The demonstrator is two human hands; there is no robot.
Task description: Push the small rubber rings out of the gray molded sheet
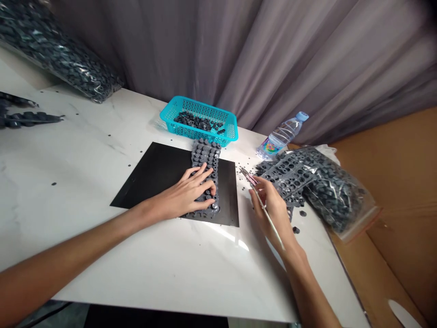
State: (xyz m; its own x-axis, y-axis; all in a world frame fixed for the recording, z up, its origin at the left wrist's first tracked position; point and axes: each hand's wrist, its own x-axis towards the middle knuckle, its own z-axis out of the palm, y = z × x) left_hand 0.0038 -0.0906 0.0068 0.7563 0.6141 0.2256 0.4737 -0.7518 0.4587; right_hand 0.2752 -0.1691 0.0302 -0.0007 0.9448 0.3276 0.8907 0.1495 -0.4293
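Note:
My left hand (196,193) lies with spread fingers on a dark grey rubber strip (206,157) with rows of round raised parts, pressing it onto a black mat (157,173). To the right, my right hand (269,205) is closed around slim tweezers (251,176), whose dark tips point up and left toward the mat. A thin pale shaft (271,223) runs back under my right hand's palm side to the wrist; whether it belongs to the tweezers I cannot tell. Small black discs (241,175) lie scattered near the tips.
Behind the mat stands a turquoise basket (165,119) holding loose dark rubber pieces. A water bottle (283,134), perforated rubber sheets (285,175) and a plastic bag of dark pieces (341,196) lie at right. Another large bag (68,59) is at back left.

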